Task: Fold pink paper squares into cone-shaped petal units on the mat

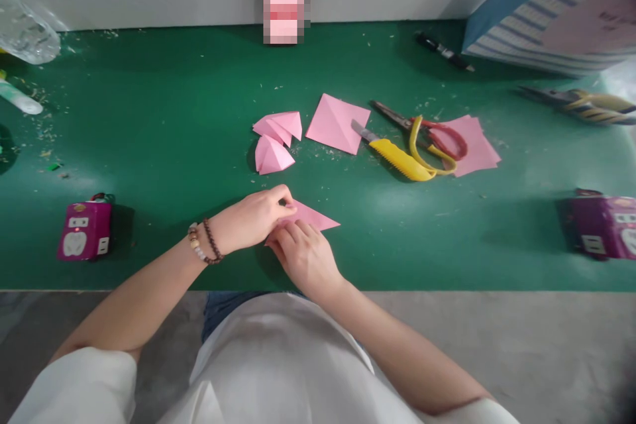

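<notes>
A piece of pink paper [315, 216], folded to a point on its right, lies on the green table under both hands. My left hand [256, 215], with bead bracelets at the wrist, pinches its upper left part between thumb and finger. My right hand [308, 255] is closed on the paper's lower left edge, its fingers bent over it. The hands hide the paper's left side. Just beyond them sit two folded pink paper pieces [275, 155], [281, 126]. To their right lies a creased pink paper square [334, 122].
A yellow-handled knife [397, 158] rests partly on the creased square. Red-and-yellow scissors [412, 126] lie over a pink paper stack [479, 146]. Farther out are a pen [442, 51], pliers [581, 101], a plastic bottle [27, 26], a striped box [541, 20] and purple boxes [84, 230], [609, 225].
</notes>
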Action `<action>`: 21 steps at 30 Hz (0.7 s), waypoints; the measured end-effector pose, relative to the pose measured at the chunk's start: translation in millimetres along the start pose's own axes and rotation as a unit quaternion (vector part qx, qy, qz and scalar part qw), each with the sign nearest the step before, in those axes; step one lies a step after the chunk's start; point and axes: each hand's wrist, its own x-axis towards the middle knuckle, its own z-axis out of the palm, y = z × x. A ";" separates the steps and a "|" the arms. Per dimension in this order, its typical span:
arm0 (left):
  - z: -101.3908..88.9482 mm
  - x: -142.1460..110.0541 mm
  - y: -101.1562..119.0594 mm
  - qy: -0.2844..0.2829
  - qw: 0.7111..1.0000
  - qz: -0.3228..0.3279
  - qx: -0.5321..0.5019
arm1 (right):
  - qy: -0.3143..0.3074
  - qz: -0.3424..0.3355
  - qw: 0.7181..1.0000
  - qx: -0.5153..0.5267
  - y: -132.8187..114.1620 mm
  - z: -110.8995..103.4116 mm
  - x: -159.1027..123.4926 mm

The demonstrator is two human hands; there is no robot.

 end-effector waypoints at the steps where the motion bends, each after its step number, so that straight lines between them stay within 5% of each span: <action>1: 0.4 -0.1 -0.4 -0.001 1.000 0.000 0.004 | 0.000 -0.003 1.000 0.003 -3.9 1.7 0.2; 6: 2.0 -0.7 -2.6 0.007 1.000 0.000 -0.006 | -0.002 -0.029 0.996 0.082 -7.0 -1.2 -1.5; 9: 1.0 -0.8 -2.0 0.011 1.000 0.004 -0.026 | 0.021 0.017 0.991 0.131 8.6 -13.2 -4.6; 13: -1.4 -1.3 -0.4 0.008 0.999 0.017 -0.039 | 0.031 0.076 0.997 0.003 25.3 -17.8 -6.4; 17: -3.2 -3.2 -1.2 -0.021 0.999 0.024 -0.023 | 0.023 0.042 0.998 -0.048 16.1 -5.7 -5.9; 21: -4.6 -4.9 -3.5 -0.026 0.999 0.024 -0.035 | 0.021 0.036 0.997 0.058 1.8 -11.0 -13.4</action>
